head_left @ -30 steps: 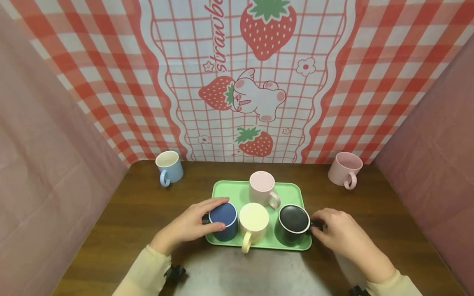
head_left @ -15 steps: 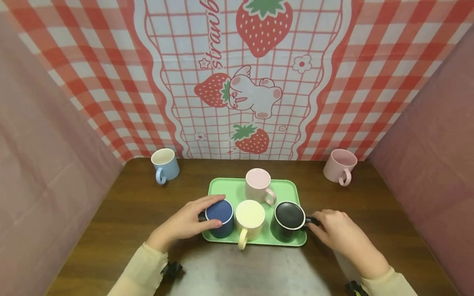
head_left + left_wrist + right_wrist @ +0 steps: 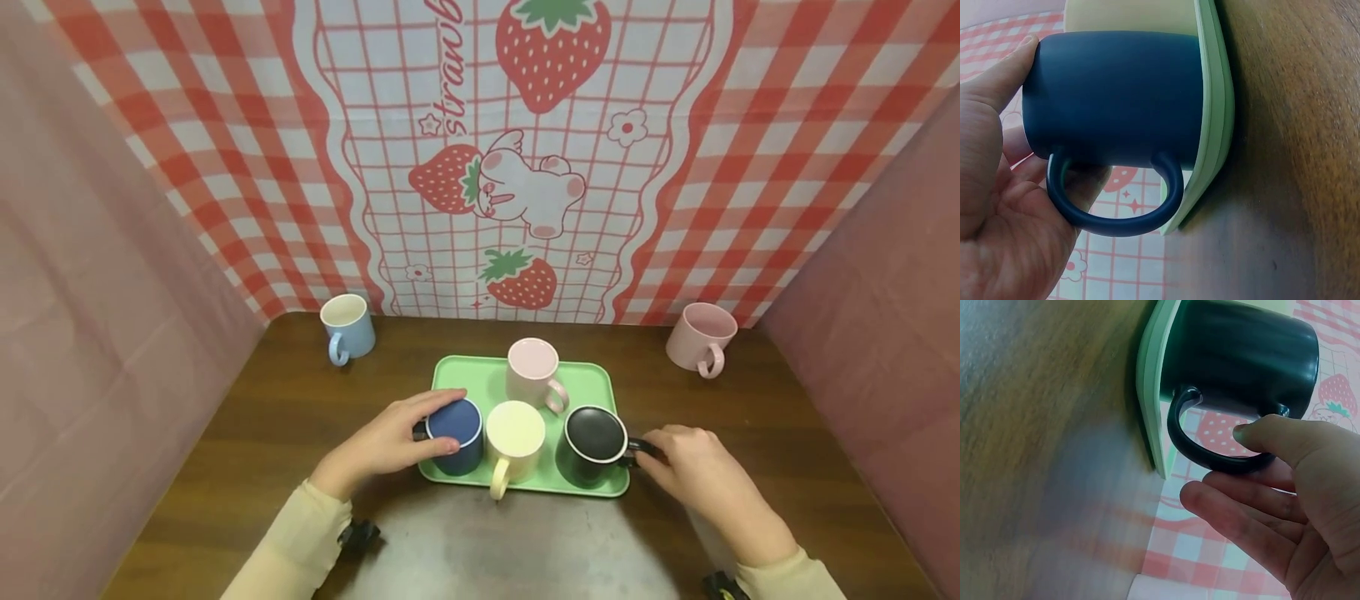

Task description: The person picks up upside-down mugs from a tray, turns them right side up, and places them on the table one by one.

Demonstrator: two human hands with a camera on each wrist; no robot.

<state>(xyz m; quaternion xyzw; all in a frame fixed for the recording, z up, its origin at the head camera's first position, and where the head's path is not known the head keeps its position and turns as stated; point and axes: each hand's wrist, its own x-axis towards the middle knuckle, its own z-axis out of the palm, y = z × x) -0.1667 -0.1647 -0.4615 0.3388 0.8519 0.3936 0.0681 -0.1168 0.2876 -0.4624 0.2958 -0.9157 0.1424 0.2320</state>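
Note:
In the head view, a light green tray (image 3: 480, 375) bears several upright mugs. My left hand (image 3: 386, 442) holds the dark blue mug (image 3: 459, 454) at the tray's left, thumb and fingers spread around its upper part. The left wrist view shows that mug's handle (image 3: 1119, 226) beside my palm, not gripped. On the right, my right hand (image 3: 701, 471) pinches the handle (image 3: 1210, 459) of the black mug (image 3: 588, 467), with the thumb on it and fingers below. A pale yellow mug (image 3: 517, 462) stands between these two, its handle toward me. Behind it stands a pale pink mug (image 3: 528, 387).
A light blue mug (image 3: 356, 335) stands at the table's back left, a pink mug (image 3: 693, 337) at its back right. A strawberry-print checked cloth (image 3: 525, 192) hangs behind the brown wooden table (image 3: 300, 408). Pink cloth walls (image 3: 97, 275) close in both sides.
The head view has shifted slightly. More of the black mug's handle shows beside my right fingers than a second ago. My left hand stays on the blue mug, and the mugs keep their places.

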